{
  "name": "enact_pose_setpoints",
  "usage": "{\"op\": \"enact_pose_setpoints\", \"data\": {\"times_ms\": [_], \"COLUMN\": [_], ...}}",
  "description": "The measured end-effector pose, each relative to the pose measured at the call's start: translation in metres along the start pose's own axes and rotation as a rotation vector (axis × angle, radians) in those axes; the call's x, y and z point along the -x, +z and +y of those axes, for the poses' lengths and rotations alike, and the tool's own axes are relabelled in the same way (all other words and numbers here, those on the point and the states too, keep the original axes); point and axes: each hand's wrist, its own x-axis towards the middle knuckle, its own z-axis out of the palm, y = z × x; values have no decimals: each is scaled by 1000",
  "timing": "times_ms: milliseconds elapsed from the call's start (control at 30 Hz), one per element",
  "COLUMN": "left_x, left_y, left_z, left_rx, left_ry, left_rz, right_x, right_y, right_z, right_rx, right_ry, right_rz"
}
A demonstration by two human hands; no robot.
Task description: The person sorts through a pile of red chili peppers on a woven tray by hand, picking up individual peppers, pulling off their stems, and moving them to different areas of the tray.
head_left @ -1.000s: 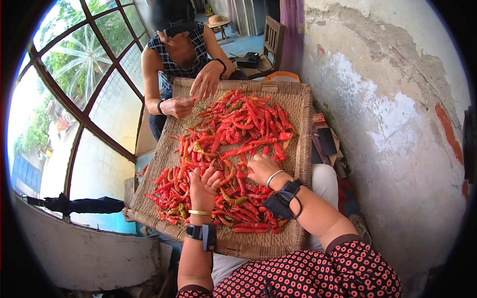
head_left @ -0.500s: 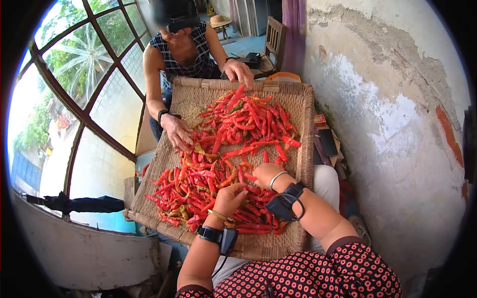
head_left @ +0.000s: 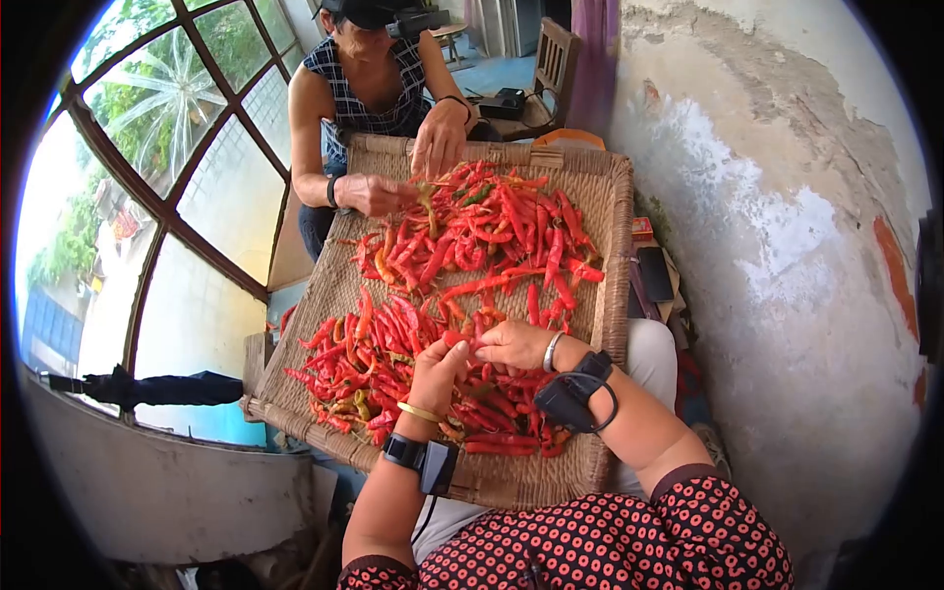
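Rough plaster wall stands on the right side and an arched window with dark metal bars on the left; between them a large flat tray of woven straw rests across the knees of 2 people. On it lie many long red chili peppers, with some orange and green ones mixed in. The left hand and the right hand meet over the near heap, fingers narrow and pinched together on 1 small red chili pepper held between them, just above the other peppers. Both wrists carry black strapped devices. Across the tray, the hands of another person in a checked sleeveless top work on the far heap. I judge that such a pepper is light, thin and a little bendable, its skin smooth, so it is best taken near the stem end with the fingertips, with gentle pressure so it does not snap
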Motion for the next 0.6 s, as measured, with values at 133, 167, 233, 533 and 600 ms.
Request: {"op": "enact_pose_setpoints", "data": {"times_ms": [133, 167, 233, 533, 600], "left_x": [-1, -4, -5, -13, -10], "left_y": [1, -3, 2, -1, 0], "left_z": [4, -2, -2, -13, -7], "left_rx": [14, 3, -76, -833, -940], "left_ry": [23, 17, 44, 324, 388], "left_rz": [81, 75, 91, -17, -3], "right_x": [-2, -2, -4, -17, -13], "right_y": [-4, -7, -15, -36, -31], "right_z": [6, 5, 10, 29, 28], "right_rx": [-206, -215, -142, 178, 317], "right_ry": [14, 87, 131, 7, 99], "right_rz": [-16, -55, -50, 681, 553]}}
